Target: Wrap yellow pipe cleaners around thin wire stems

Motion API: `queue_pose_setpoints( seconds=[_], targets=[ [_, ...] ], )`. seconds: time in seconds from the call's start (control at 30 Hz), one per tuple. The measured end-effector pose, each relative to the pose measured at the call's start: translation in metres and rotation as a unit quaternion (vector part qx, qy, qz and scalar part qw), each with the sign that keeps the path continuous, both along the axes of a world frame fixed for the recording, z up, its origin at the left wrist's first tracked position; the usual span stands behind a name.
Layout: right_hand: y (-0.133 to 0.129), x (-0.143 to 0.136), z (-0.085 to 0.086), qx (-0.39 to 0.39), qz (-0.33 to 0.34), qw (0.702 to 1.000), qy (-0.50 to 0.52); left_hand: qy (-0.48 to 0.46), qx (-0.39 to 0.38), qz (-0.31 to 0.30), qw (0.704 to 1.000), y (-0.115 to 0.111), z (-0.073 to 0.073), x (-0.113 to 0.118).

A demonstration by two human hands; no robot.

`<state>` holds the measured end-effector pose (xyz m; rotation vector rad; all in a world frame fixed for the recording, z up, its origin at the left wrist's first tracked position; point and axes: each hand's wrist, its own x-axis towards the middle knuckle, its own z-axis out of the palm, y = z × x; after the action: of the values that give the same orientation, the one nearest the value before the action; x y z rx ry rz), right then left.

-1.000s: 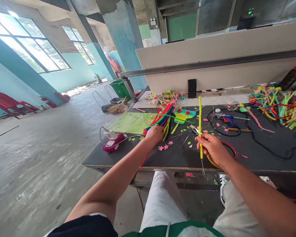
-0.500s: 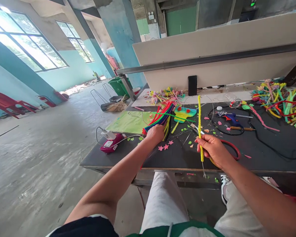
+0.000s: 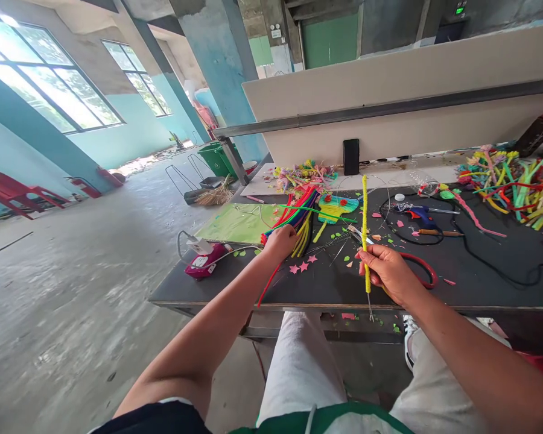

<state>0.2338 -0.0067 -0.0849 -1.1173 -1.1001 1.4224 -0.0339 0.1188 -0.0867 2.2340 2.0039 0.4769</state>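
In my right hand [image 3: 384, 271], closed in a pinch, stands a wire stem wrapped in yellow pipe cleaner [image 3: 364, 211], nearly upright with bare wire ends sticking out below. My left hand [image 3: 281, 242] is closed at the near end of a bundle of pipe cleaners [image 3: 298, 216] in red, blue, green and yellow. From under that hand a red pipe cleaner [image 3: 268, 286] slants down to the table edge; the fingertips are partly hidden. Scissors with red handles [image 3: 428, 274] lie beside my right hand. Pink felt stars [image 3: 303, 266] lie near my left hand.
A green board [image 3: 230, 223] and a pink power socket [image 3: 204, 265] are at the left. Behind stand a phone [image 3: 351, 157] and a colourful piece [image 3: 337, 209]. A blue glue gun [image 3: 420, 214], its black cable and a pipe cleaner heap [image 3: 520, 187] lie right.
My left hand has shifted slightly left and down, and more of the red pipe cleaner now shows below it. My right hand keeps hold of the yellow stem, almost unmoved.
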Motion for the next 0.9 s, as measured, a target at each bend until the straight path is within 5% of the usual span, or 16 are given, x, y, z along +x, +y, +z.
queue_pose_setpoints(
  seconds=[0.43, 0.57, 0.73, 0.9],
  targets=[
    [-0.003, -0.003, 0.002, -0.003, -0.004, 1.000, 0.000, -0.036, -0.012, -0.019, 0.999, 0.003, 0.000, -0.007],
    [-0.002, -0.002, 0.000, -0.001, -0.007, 1.000, 0.002, -0.110, -0.059, -0.052, 0.991, -0.004, 0.003, -0.004],
    [-0.001, -0.001, -0.002, 0.001, -0.004, 1.000, 0.015, -0.271, -0.182, -0.107, 0.939, -0.022, 0.012, -0.002],
    [-0.001, 0.002, -0.001, 0.001, -0.010, 0.999, 0.031, -0.434, -0.236, -0.158, 0.855, -0.060, 0.039, -0.002]
  ],
)
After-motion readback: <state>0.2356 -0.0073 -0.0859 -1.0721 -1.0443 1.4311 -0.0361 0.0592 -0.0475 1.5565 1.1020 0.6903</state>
